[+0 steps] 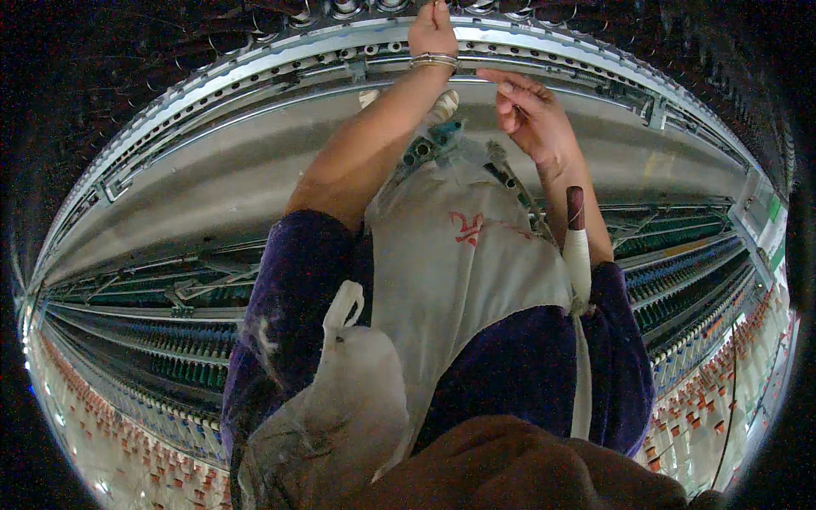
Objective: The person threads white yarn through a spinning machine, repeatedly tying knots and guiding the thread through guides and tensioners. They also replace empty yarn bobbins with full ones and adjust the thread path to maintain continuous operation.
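Observation:
At the top of the view, my left hand reaches to the metal rail of a long textile machine. Its fingers are pinched together near the upper edge; what they hold, if anything, is too small to make out. Bracelets circle that wrist. My right hand hovers a little lower and to the right, below the rail. Its index finger stretches out to the left, and the other fingers curl loosely, with no object visible in them. Beside the right forearm stands a white yarn bobbin with a dark brown tip.
A pale apron covers my front, with dark tubes at its far end. Rows of green bobbins line the machine at left and right. Rounded dark metal parts run along the top. A whitish pouch hangs at my left.

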Demonstrator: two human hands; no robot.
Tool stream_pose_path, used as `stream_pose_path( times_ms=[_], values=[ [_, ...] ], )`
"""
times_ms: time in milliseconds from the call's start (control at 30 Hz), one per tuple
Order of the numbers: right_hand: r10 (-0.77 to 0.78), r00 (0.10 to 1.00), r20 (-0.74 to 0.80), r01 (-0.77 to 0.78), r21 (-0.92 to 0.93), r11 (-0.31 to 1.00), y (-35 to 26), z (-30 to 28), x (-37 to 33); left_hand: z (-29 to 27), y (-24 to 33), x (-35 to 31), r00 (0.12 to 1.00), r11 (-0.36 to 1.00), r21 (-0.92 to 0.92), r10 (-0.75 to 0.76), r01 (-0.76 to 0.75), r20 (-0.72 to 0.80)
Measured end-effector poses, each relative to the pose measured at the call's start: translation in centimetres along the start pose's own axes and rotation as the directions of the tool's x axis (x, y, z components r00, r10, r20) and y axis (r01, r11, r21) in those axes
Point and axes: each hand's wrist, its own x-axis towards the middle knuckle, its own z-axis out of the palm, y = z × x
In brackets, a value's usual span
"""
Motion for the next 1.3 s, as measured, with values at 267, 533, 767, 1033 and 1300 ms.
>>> stream_pose_path(
  times_ms=[267,533,767,1033,1300],
  values=[
    [-0.057,0.998,0.030,0.059,-0.049,0.997,-2.2,4.4,2.9,-1.6,-0.8,0.2,0.898,0.791,0.581,-0.099,-0.191,0.429],
    [-0.327,0.931,0.164,0.360,-0.245,0.900,-9.5,9.3,3.5,-3.5,0.9,-0.4,0.918,0.930,0.318,0.047,-0.184,0.394],
    [-0.452,0.870,-0.197,0.430,-0.145,0.891,-9.7,6.9,2.7,-5.7,9.8,-2.5,0.843,0.729,-0.578,0.003,0.366,0.538],
    [-0.135,0.991,0.006,0.127,-0.391,0.912,-4.6,8.1,1.3,-16.2,16.9,-0.6,0.667,0.526,-0.620,0.129,0.582,0.734],
    [-0.403,0.915,-0.024,0.391,-0.200,0.898,-13.0,15.0,-2.3,-22.7,20.1,-6.2,0.136,0.324,-0.245,0.324,0.914,0.936]
  ],
)
